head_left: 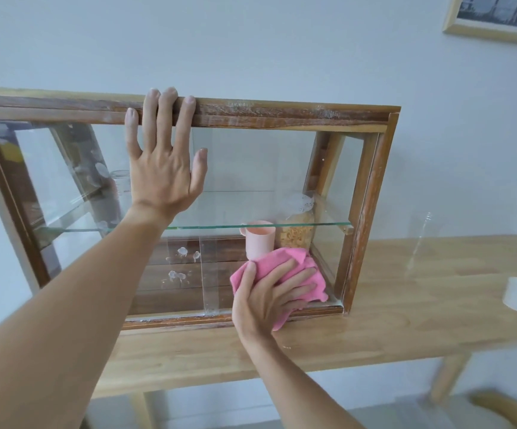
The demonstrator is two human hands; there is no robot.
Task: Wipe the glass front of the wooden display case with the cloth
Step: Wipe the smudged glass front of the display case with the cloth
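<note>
Pressing the pink cloth (282, 274) flat against the lower right corner of the glass front (251, 168), the right hand (269, 301) grips it; the left hand (164, 159), fingers spread, braces the display case (282, 114) top; smudges (179, 264) left of centre suggest wiping remains unfinished.

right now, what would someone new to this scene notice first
The bright pink cloth stands out most, pressed by the right hand against the lower right corner of the wooden display case. The left hand lies flat on the upper glass, fingertips over the top rail. White smudges mark the lower glass, left of the cloth.
</note>
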